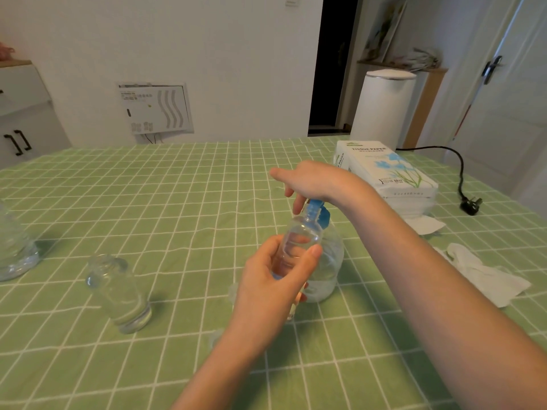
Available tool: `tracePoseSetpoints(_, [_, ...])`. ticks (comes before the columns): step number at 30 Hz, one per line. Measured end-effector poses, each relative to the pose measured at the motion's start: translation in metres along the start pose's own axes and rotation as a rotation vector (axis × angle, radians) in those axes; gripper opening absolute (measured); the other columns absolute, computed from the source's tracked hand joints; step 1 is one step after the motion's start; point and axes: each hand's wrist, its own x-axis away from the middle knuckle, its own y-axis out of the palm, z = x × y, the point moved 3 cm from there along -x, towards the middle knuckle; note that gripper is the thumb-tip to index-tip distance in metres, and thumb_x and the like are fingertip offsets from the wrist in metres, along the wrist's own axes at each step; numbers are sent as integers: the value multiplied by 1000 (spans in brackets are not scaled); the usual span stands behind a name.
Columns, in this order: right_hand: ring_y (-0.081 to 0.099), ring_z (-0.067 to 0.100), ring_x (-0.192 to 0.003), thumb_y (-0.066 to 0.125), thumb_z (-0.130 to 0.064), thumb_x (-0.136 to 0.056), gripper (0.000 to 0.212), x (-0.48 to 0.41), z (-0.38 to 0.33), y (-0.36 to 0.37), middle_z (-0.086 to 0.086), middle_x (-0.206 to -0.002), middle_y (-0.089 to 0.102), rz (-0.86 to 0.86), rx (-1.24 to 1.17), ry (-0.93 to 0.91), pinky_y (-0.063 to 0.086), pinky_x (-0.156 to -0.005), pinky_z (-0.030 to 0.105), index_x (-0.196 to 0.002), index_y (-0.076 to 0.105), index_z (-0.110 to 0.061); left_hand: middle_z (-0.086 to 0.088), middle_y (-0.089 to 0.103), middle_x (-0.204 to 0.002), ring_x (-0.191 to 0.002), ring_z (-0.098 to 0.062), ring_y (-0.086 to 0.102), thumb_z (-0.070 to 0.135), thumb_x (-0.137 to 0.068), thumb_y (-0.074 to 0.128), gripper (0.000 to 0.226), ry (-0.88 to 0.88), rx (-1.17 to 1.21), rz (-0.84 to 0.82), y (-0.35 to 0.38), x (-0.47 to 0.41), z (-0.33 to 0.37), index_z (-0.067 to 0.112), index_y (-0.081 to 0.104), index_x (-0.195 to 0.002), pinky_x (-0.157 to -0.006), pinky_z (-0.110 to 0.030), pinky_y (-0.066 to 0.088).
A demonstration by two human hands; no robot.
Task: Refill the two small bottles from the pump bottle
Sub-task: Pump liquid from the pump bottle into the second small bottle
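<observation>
Mid-frame, left hand point(275, 279) fingers wrapped a small clear bottle point(299, 241), mouth under blue pump bottle point(325, 261) nozzle, w/ right hand point(310, 182) pressing pump (2nd small bottle point(118, 294) stood lower left on tabletop point(177, 202)).

Green checked tablecloth point(183, 184), open small bottle point(120, 294), pump bottle point(328, 261), tissue pack point(387, 170), crumpled tissues point(485, 273), plug point(471, 205)

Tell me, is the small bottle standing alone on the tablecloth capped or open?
Open. The small bottle stands upright on the tablecloth, and its threaded neck is bare, with no cap on it.
</observation>
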Motion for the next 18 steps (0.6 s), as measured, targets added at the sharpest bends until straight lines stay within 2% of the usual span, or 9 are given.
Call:
tracePoseSetpoints(7, [59, 25, -99, 30, -43, -100, 55, 1, 0, 1, 13, -108, 68, 3, 4, -13, 36, -73, 32, -112, 65, -2, 11, 65, -65, -57, -1, 55, 48, -63, 64, 39, -15, 6, 0, 0, 0, -1, 21, 68, -91, -50, -16, 48])
tracePoseSetpoints(14, [55, 25, -90, 31, -44, -99, 55, -1, 3, 8, 15, -114, 66, -1, 8, 4, 38, -71, 31, -117, 61, -1, 10, 63, -64, -59, -3, 56, 43, -69, 66, 34, -26, -20, 12, 0, 0, -3, 17, 68, -92, -50, -18, 51])
tracePoseSetpoints(16, [57, 25, -93, 31, -45, -99, 55, -1, 3, 7, 15, -113, 66, 8, 16, 1, 38, -67, 32, -117, 61, -2, 10, 63, -64, -60, -3, 56, 36, -74, 67, 27, -29, -18, 6, 0, 0, -3, 17, 68, -93, -50, -18, 51])
tracePoseSetpoints(18, [59, 26, -99, 31, -45, -99, 55, -2, 2, 5, 15, -110, 67, 24, 32, -2, 38, -71, 32, -116, 61, -2, 9, 63, -64, -58, -4, 55, 40, -71, 66, 32, -21, -9, -1, 0, 0, -2, 17, 68, -93, -50, -18, 50])
